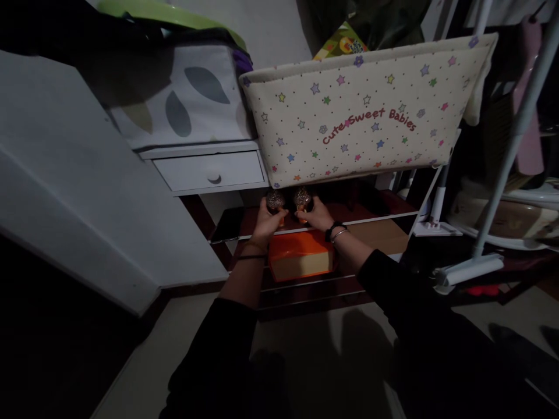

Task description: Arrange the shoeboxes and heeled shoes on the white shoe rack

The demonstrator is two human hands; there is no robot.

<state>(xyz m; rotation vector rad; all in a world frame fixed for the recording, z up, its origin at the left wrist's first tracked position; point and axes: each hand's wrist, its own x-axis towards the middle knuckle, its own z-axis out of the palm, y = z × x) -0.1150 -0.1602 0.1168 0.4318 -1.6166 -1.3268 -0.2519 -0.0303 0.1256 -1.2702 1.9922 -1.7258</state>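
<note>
Both arms reach forward to the upper shelf of a low dark-red rack [371, 205]. My left hand [266, 222] is closed round the outer side of a glittery shoe [275, 199], with the thumb across its near end. A matching glittery shoe [301, 198] is in my right hand [318, 216], gripped from its right side. The two shoes are side by side with a small gap, orange-tan on their near parts. Most of my fingers are hidden behind them. Directly below, an orange box [292, 241] occupies the lower shelf.
A cream fabric bin [362, 125] printed with stars overhangs the shelf. To the left are a white drawer [209, 171] and a leaf-patterned box [194, 96]. A brown cardboard box [375, 234] lies low on the right, near a mop [471, 272] with a long pole.
</note>
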